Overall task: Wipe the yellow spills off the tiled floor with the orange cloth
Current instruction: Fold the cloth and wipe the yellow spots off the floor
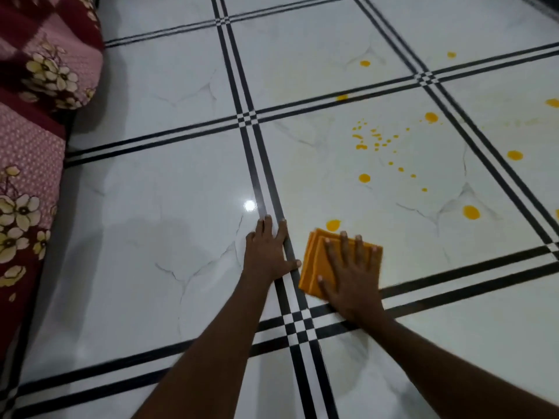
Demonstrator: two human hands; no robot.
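Floral fabric (33, 146): draped along left edge of floor, well apart from work.

Left hand (267, 252): laid flat on tiled floor (151, 176), fingers straight, nothing held; used as brace. Risk: slip on glossy tile if weight is shifted.

Right hand (352, 276): pressed flat on folded orange cloth (314, 261), fingers spread, not curled round it. Risk: cloth left behind under open palm.

Nearest drop (333, 225): just beyond cloth edge.

Yellow spills (375, 140): scattered toward right edge, unwiped. Risk: smearing into streaks; small specks missed.
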